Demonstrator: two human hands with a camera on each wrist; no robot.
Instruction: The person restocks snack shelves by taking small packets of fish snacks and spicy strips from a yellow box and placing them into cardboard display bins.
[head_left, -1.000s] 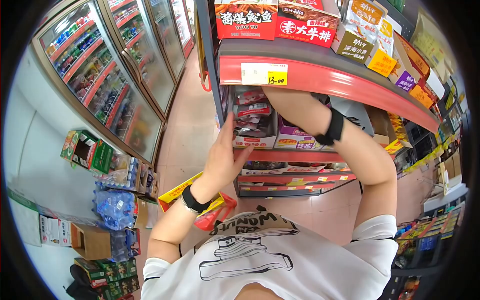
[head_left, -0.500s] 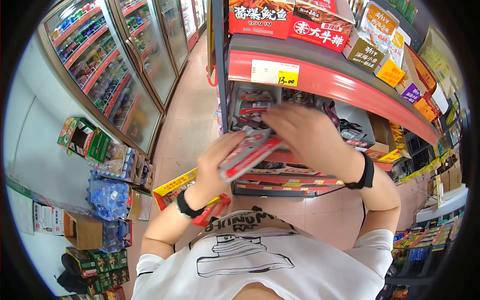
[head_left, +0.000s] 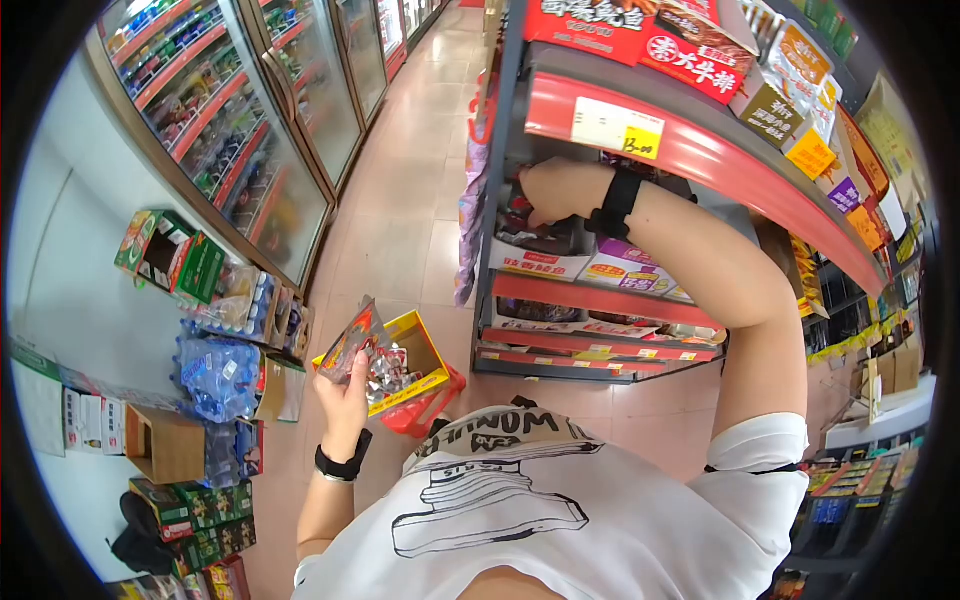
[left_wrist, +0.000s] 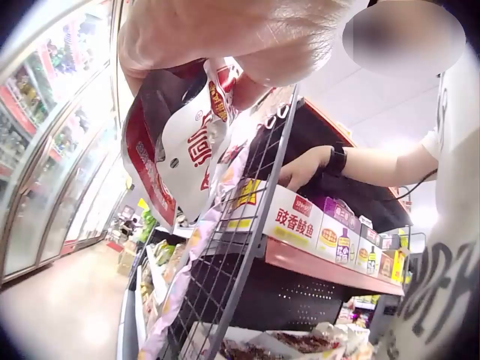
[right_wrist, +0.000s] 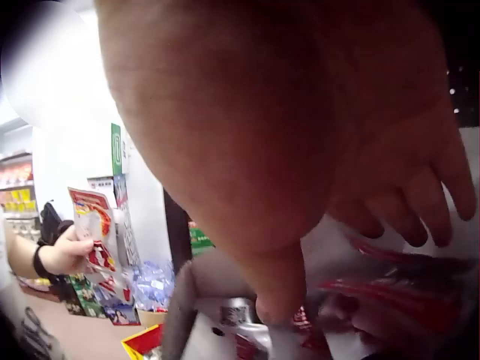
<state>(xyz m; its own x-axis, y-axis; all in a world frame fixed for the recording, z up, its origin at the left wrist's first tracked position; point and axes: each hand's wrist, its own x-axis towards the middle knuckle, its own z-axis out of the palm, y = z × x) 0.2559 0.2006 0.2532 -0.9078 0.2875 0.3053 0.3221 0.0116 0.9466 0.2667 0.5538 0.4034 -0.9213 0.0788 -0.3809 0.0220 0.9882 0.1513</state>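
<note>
In the head view my left hand [head_left: 342, 405] grips a glossy red and silver snack packet [head_left: 352, 338] by its lower part, out to the left of the shelf. The left wrist view shows the packet's white and red face [left_wrist: 191, 157] hanging under the hand. My right hand [head_left: 565, 190] is inside a white carton [head_left: 540, 262] on the shelf below the price tag. In the right wrist view its fingers are spread over red and clear packets [right_wrist: 405, 292], and the thumb points down onto a silver packet [right_wrist: 240, 334].
Below the left hand is a yellow box [head_left: 430, 350] holding silver packets, over a red basket [head_left: 425, 405]. A purple carton [head_left: 630, 270] stands beside the white one. The upper shelf's red edge [head_left: 690, 150] overhangs the right arm. Glass-door fridges [head_left: 220, 140] line the left side.
My left hand, bare earlier, took the packet at the shelf front and carried it left and down. The right hand came out toward the left hand, then went back into the carton.
</note>
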